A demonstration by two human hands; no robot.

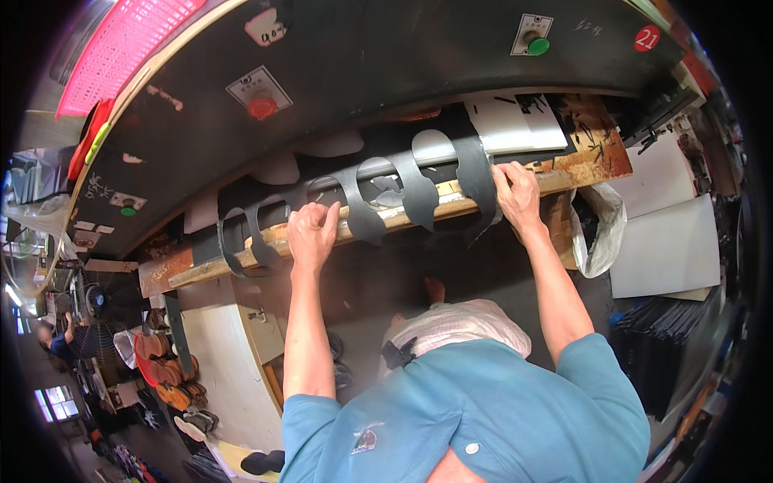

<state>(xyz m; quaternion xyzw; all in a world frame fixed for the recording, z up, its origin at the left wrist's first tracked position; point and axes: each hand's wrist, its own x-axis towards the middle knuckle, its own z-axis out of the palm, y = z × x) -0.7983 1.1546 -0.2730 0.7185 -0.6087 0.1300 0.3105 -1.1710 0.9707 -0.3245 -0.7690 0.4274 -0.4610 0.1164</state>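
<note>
A black sheet (420,201) with several rounded, sole-like holes cut through it droops over the front edge of the wooden worktable (555,181). My left hand (312,233) is closed at its front edge, left of the middle, fingers curled over the material. Toward the right end, my right hand (518,197) pinches the side of the same sheet, fingertips partly hidden. Behind the strips a pale white board (515,125) lies on the table, showing through the holes. Above both hands spans the dark front of a machine (386,68).
The machine carries a red button (262,106) and a green button (538,46). A pink basket (121,56) stands upper left. At right hang a white sack (604,233) and white sheets (668,249), above stacked black sheets (656,338). A fan (98,298) and another person (60,344) are far left.
</note>
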